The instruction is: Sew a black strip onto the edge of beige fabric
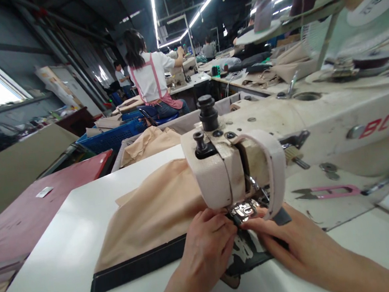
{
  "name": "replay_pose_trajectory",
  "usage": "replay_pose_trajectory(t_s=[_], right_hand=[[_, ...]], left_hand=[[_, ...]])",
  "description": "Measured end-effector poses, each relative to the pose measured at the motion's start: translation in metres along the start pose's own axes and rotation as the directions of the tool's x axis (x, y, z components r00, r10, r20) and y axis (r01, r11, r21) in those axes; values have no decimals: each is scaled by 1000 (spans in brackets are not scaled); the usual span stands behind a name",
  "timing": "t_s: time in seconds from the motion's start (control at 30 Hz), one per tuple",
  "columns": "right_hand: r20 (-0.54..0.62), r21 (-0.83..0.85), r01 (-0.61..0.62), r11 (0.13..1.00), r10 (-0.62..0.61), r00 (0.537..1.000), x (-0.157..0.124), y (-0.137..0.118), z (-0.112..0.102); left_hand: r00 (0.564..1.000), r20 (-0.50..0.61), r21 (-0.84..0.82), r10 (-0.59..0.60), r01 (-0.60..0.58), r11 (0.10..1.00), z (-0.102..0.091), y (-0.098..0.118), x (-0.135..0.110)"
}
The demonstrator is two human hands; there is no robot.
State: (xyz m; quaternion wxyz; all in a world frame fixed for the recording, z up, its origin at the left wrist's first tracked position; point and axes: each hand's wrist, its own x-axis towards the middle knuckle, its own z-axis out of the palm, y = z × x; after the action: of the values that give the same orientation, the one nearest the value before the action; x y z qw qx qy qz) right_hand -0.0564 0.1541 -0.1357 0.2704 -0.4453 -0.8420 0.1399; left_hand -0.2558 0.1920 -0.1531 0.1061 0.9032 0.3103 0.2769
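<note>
A beige fabric piece (156, 211) with a dark band (138, 266) along its near edge lies on the white table (54, 270), running under the head of a cream sewing machine (238, 159). My left hand (206, 248) presses the fabric just left of the presser foot (243, 210). My right hand (297, 242) holds down a camouflage-patterned part (243, 250) of the fabric just right of the foot, fingertips at the needle area. Both hands pinch the cloth flat; the needle itself is hidden.
Pink thread snips (326, 191) lie on the machine bed to the right. A red table (29, 211) stands at left, a blue crate (112, 136) and beige fabric pile (148, 144) behind. A person in a pink apron (149, 76) sits at a farther station.
</note>
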Motion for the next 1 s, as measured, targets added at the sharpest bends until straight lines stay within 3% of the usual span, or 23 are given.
replay_pose_trajectory(t_s=[0.33,0.57,0.77,1.0], right_hand=[[-38,-55,47,997,-49,998,-5,9,11],[2,-123,112,986,-112,994,-7,13,13],[-60,-146,75,986,-85,995,-3,9,10],[-60,-136,34,990,-42,997,-5,5,8]], left_hand=[[1000,-3,-21,26,-26,999,-2,-1,-1],[999,2,24,38,-38,999,-4,0,4],[994,-113,111,3,9,994,0,-11,10],[984,-168,119,-64,85,989,3,-17,12]])
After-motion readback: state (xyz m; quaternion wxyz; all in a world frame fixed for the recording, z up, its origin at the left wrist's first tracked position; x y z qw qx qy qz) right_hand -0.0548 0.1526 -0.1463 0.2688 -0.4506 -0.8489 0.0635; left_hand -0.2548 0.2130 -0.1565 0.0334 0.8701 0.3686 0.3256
